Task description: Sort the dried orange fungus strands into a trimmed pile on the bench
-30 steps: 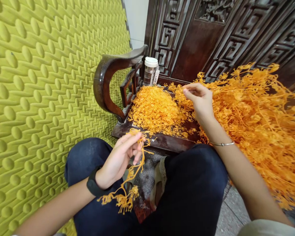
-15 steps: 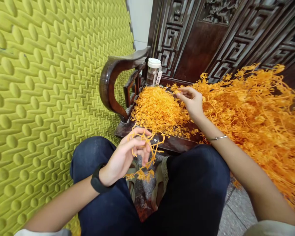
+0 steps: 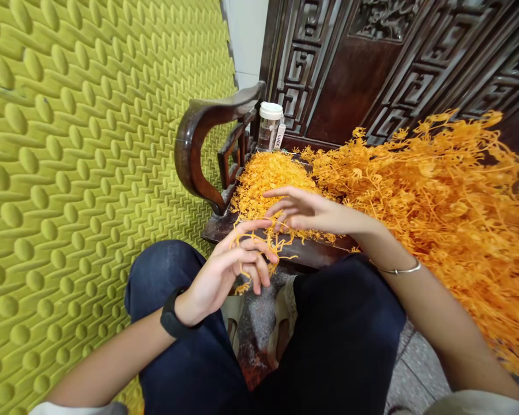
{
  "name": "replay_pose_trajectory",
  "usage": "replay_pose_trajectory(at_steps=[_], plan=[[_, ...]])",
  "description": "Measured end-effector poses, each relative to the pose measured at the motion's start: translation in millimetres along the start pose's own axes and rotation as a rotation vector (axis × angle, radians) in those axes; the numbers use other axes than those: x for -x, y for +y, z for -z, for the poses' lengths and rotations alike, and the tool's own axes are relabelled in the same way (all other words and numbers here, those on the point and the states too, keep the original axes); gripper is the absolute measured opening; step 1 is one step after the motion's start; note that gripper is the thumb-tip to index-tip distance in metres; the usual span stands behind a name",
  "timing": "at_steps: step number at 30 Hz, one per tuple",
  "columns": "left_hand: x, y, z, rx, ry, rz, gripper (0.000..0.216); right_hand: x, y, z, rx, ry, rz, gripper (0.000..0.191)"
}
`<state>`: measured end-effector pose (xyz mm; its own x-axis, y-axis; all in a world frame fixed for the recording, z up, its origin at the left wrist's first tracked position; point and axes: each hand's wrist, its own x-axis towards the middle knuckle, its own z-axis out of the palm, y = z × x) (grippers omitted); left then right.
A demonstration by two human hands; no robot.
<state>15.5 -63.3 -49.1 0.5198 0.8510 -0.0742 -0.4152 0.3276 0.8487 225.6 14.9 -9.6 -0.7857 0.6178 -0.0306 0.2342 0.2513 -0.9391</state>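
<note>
My left hand (image 3: pixel 231 265), palm turned inward, holds a thin orange plastic sprig (image 3: pixel 288 249) between thumb and fingers. Its bare, tangled stems stick out past the fingertips and hang partly behind the hand. My right hand (image 3: pixel 305 210) hovers just above and right of it, fingers loosely spread and pointing left, close to the sprig's upper stems. Whether its fingertips touch those stems is hard to make out. Beyond both hands, a heap of small orange plastic pieces (image 3: pixel 270 178) lies on the dark wooden seat (image 3: pixel 218 226).
A large bunch of orange plastic branches (image 3: pixel 450 230) spreads across the right side. At the back stand a clear jar with a white lid (image 3: pixel 269 124) and a white item marked LUCK (image 3: pixel 280 137). A curved armrest (image 3: pixel 190 144) borders the seat beside yellow textured padding (image 3: pixel 90 144).
My right hand has moved from the heap's far right edge toward me and left, up to my left hand, its fingers spreading. The sprig's dangling end has risen behind my left hand.
</note>
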Motion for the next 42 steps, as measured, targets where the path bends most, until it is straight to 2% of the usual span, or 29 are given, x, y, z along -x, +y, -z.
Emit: replay_pose_trajectory(at_steps=[2, 4, 6, 8, 12, 15, 18, 20, 24, 26, 30, 35, 39, 42], plan=[[-0.4, -0.5, -0.3, 0.002, 0.012, -0.003, 0.045, 0.9, -5.0, -10.5, 0.011, -0.141, -0.023, 0.075], [-0.3, -1.1, -0.7, 0.001, 0.022, -0.007, 0.043, 0.5, -7.9, -18.4, 0.08, -0.204, -0.007, 0.087], [0.2, -1.5, -1.4, -0.004, 0.034, -0.017, 0.04, -0.8, -9.4, -23.1, 0.143, -0.192, 0.015, 0.082], [1.0, -1.1, -2.4, -0.009, 0.058, -0.034, 0.037, -2.6, -10.0, -24.8, 0.161, -0.151, 0.007, 0.066], [1.3, 1.5, -3.3, -0.023, 0.13, -0.091, 0.042, -5.5, -9.6, -23.6, 0.062, -0.029, -0.022, 0.043], [-1.1, 2.8, -0.6, -0.044, 0.269, -0.157, 0.059, -6.6, -11.1, -22.5, -0.048, 0.111, -0.034, 0.036], [-4.2, 1.3, 4.2, -0.06, 0.387, -0.188, 0.059, -7.3, -12.8, -21.7, -0.138, 0.258, -0.033, 0.031], [-5.3, -0.8, 6.5, -0.067, 0.346, -0.157, 0.052, -8.1, -12.1, -21.0, -0.168, 0.337, -0.006, 0.031], [-4.9, -3.1, 6.4, -0.106, 0.13, 0.018, 0.042, -10.0, -6.8, -18.7, -0.148, 0.482, 0.065, 0.033], [-4.5, -2.3, 4.5, -0.143, 0.095, 0.07, 0.037, -10.9, -4.7, -17.4, -0.101, 0.544, 0.07, 0.035], [-4.0, 0.5, 1.0, -0.173, 0.116, 0.096, 0.03, -12.1, -3.2, -15.6, -0.008, 0.624, 0.061, 0.039], [-3.7, 0.2, 2.2, -0.143, 0.173, 0.01, 0.026, -11.9, 1.2, -10.9, 0.028, 0.75, 0.056, 0.045], [-3.4, -0.4, 4.5, -0.182, 0.226, -0.028, 0.026, -9.9, 8.7, -2.1, 0.042, 0.884, 0.146, 0.05], [-2.7, -0.3, 4.7, -0.194, 0.25, -0.032, 0.025, -8.9, 14.2, 3.6, 0.043, 0.916, 0.181, 0.052]])
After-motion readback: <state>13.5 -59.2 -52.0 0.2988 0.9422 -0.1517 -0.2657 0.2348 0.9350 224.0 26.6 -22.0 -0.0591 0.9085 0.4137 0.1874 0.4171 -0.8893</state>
